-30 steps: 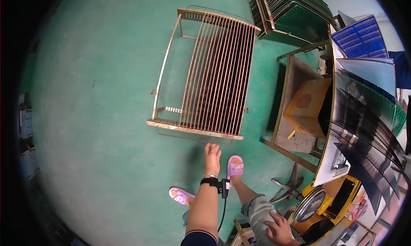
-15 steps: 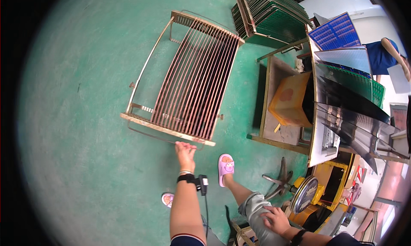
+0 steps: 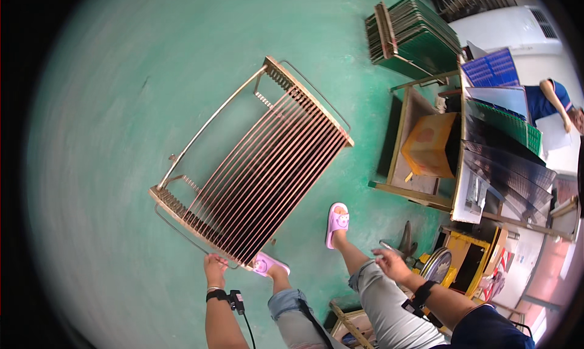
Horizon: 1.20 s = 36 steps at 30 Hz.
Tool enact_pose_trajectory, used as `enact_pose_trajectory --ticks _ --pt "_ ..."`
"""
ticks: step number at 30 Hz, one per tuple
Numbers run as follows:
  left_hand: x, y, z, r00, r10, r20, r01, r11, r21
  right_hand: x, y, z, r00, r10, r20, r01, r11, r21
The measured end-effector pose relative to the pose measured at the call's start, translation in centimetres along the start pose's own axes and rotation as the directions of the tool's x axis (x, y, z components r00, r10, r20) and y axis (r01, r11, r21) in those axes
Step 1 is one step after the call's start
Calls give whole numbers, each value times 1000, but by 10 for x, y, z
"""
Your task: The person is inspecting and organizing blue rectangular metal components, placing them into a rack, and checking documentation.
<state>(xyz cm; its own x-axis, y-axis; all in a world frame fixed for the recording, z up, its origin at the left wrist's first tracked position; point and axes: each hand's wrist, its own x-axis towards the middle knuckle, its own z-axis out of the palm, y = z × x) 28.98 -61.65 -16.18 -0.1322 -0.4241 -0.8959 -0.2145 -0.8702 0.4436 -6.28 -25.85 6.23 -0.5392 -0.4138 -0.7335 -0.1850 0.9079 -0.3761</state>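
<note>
A metal slotted rack (image 3: 307, 96) stands slantwise on the green floor, with several thin panels (image 3: 267, 172) held edge-up in its slots. At its near end, my left hand (image 3: 215, 270) has its fingers curled round the wire handle (image 3: 182, 232). A black strap with a small cabled device (image 3: 236, 301) circles my left wrist. My right hand (image 3: 392, 265) is off to the right above my knee, fingers spread and holding nothing. Both my feet wear pink slippers (image 3: 337, 221); the left one is close against the rack's near corner.
Another rack full of green panels (image 3: 420, 39) stands at the far right. Along the right is a workbench with upright panels (image 3: 496, 66) and a yellow box (image 3: 426, 145) on its lower shelf. A round stool (image 3: 437, 265) is near my right hand. A co-worker (image 3: 547, 100) stands beyond the bench.
The rack has swung clockwise, its near end coming toward me and left with my left hand on the handle. My right hand has lifted off my knee. My left foot has stepped forward.
</note>
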Motion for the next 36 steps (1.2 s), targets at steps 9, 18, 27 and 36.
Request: enact_pose_trajectory --ticks 9,18,27,36 --pt "-160 -51 -44 951 200 -236 -179 978 107 186 -13 -41 998 -62 -7 62 996 65" --pt "-375 -182 198 797 597 90 -268 217 939 403 -82 -57 915 -351 -199 350 936 -44" --pt "-384 -300 287 928 297 -223 -35 667 744 401 -52 -53 978 -192 -82 203 968 147" --pt "-427 -348 337 918 359 -168 -97 614 783 261 132 26 960 -169 223 9 816 578"
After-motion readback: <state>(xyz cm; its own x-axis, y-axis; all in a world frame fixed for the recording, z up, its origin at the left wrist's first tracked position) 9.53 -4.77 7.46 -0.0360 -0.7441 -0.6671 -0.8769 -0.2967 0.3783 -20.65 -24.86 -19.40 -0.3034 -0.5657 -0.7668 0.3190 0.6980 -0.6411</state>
